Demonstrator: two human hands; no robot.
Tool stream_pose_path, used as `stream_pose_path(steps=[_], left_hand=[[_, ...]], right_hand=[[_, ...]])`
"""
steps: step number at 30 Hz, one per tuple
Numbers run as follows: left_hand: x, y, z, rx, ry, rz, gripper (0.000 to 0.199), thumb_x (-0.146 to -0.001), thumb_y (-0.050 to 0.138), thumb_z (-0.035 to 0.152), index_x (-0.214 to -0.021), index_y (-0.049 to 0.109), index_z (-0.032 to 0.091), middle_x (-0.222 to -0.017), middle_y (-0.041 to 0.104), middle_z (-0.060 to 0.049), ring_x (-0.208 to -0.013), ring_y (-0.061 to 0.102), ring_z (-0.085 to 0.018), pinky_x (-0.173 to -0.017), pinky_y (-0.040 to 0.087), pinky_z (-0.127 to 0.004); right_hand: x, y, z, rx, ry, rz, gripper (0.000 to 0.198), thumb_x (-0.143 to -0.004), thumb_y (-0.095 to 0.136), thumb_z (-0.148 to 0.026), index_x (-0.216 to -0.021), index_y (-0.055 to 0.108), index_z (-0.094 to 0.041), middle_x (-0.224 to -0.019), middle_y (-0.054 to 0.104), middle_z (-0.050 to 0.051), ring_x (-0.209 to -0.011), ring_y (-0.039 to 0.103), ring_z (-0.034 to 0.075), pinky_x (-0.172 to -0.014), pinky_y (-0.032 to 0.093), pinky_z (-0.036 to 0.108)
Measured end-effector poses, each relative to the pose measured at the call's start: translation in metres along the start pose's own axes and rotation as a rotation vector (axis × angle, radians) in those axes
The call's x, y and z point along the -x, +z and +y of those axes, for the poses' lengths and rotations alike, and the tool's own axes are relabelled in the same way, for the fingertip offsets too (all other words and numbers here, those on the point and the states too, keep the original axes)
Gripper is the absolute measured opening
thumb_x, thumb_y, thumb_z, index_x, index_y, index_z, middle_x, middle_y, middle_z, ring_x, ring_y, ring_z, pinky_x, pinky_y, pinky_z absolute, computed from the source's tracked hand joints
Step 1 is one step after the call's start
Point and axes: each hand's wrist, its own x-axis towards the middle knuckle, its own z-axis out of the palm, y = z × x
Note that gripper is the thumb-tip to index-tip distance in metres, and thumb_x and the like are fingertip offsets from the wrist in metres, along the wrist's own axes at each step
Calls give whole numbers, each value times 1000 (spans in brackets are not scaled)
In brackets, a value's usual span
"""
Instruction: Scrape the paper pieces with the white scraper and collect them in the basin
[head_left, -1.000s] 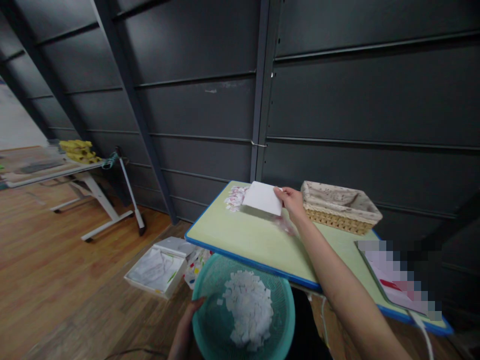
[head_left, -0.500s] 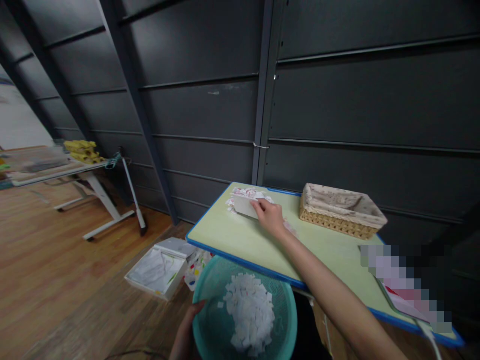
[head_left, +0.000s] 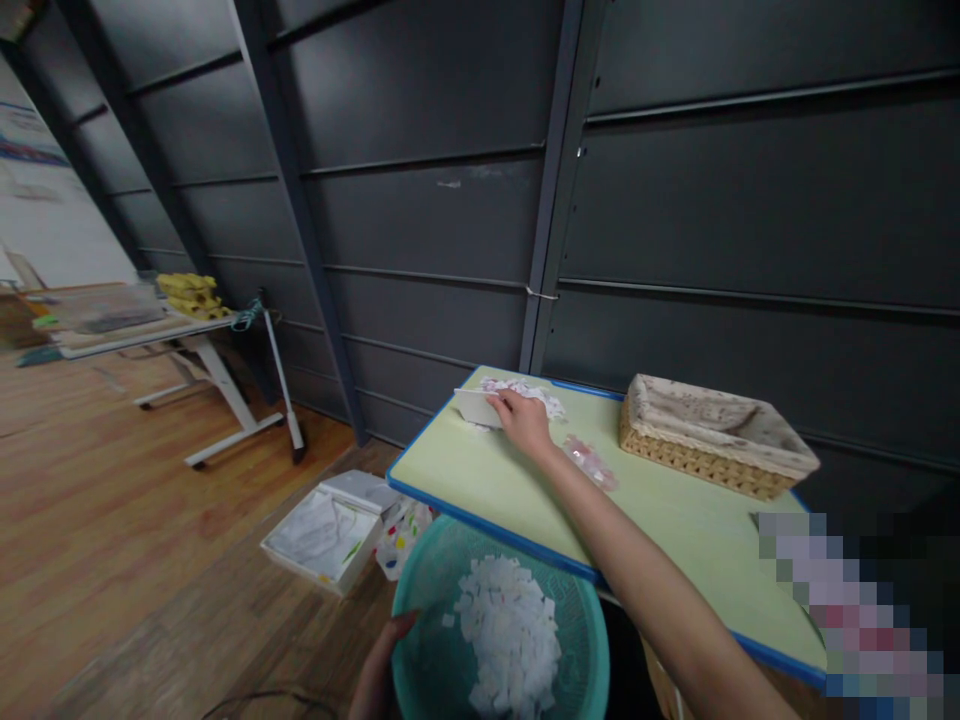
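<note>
My right hand pinches a flat white card near the far left corner of the yellow-green table. The card stands tilted on edge, in front of a pile of small white paper pieces and partly hiding it. To the right of that hand lies a smaller patch of pinkish pieces. Below the table's front edge is a teal plastic basket with a heap of white pieces inside. My left hand grips its left rim, thumb over the edge.
A lined wicker basket stands on the table's right part. A white open box and a spotted bag are on the floor at left. Farther off are a broom and another table. A dark panelled wall rises behind.
My right hand has moved the card leftward across the table, and the card has turned in the grip. More of the pinkish patch shows now. The left hand stays on the basket rim.
</note>
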Motion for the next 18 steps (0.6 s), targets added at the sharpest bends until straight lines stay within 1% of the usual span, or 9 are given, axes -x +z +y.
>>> stream_pose_path(steps=[2, 5, 7, 12, 14, 16, 18], left_hand=[[-1, -1, 0, 7, -21, 0, 69, -72, 66, 37, -134, 49, 12, -98, 78, -16, -93, 69, -42, -85, 49, -56], [-4, -3, 0, 19, -55, -30, 76, -70, 67, 38, -138, 44, 12, -99, 78, -15, -91, 70, -41, -86, 49, -55], [-7, -5, 1, 13, -70, -41, 77, -70, 67, 38, -138, 43, 13, -98, 78, -15, -90, 70, -40, -86, 49, -54], [-11, -7, 2, 36, -112, -33, 73, -72, 64, 37, -138, 43, 14, -97, 79, -14, -90, 71, -40, -86, 49, -53], [-9, -6, 2, 48, -123, -31, 69, -73, 63, 37, -136, 47, 14, -98, 78, -14, -92, 70, -40, -87, 48, -54], [-5, -3, 2, 23, -102, -9, 65, -73, 64, 35, -132, 52, 13, -98, 78, -15, -94, 69, -42, -88, 48, -55], [-1, -2, 2, 7, -50, -11, 61, -72, 66, 30, -130, 54, 13, -99, 78, -15, -96, 69, -42, -88, 48, -55]], right_hand=[[0, -2, 1, -7, 22, 18, 36, -95, 40, -40, -99, 71, -21, -90, 74, 9, -81, 65, 22, -66, 36, 27], [0, -5, 2, 39, 78, 38, 36, -95, 41, -40, -102, 70, -19, -93, 73, 10, -82, 65, 22, -66, 36, 27], [0, -5, 2, 73, 95, 31, 37, -95, 41, -39, -102, 70, -19, -92, 73, 11, -82, 65, 23, -66, 35, 27], [2, -5, 2, 94, 104, 41, 38, -96, 39, -40, -102, 70, -19, -90, 74, 11, -80, 66, 23, -65, 35, 28], [2, -4, 2, 91, 109, 54, 38, -96, 39, -40, -103, 70, -18, -90, 74, 11, -80, 66, 23, -65, 35, 28], [1, -4, 2, 90, 105, 52, 38, -96, 39, -40, -102, 70, -18, -89, 74, 11, -79, 65, 23, -65, 35, 28], [0, -4, 1, 86, 90, 39, 38, -96, 39, -40, -100, 70, -19, -88, 73, 11, -78, 65, 23, -65, 35, 28]])
